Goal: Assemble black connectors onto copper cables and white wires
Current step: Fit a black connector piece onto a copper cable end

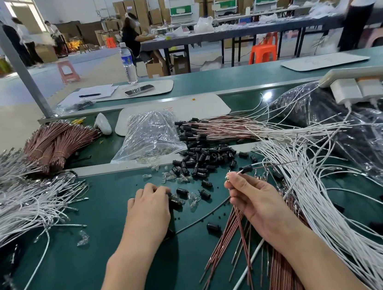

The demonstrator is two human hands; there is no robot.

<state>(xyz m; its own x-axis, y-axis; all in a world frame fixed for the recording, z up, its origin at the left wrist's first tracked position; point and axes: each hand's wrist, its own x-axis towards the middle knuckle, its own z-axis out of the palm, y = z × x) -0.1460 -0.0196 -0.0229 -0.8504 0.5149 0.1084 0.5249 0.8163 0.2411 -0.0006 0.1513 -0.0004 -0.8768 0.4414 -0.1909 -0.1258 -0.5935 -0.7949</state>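
Black connectors point(202, 161) lie in a loose heap toward the far edge of the green tabletop point(102, 252), about midway along it, with strays scattered down to your hands. Your left hand point(148, 206) rests on the tabletop with its fingers curled over a few of those strays; the fingertips are hidden, so you cannot tell whether they have hold of one.

Your right hand point(255, 202) is raised, thumb and forefinger pinching a white wire point(237, 173) that already carries one connector point(246, 169) just beyond your fingertips. Loose copper cables point(244, 239) fan out beneath that hand toward the near edge.

A fair batch looks done: past the metal rail, assembled leads point(219, 127) lie side by side, copper and white, each ending in a black cap. Far more remains, judging by the supplies. White wires point(325, 200) sprawl in a thick heap along the right edge, and another heap point(12, 210) covers the left. Tied bundles of copper cable point(57, 144) sit at the far left corner, unopened. Reckon yourself early in the job.
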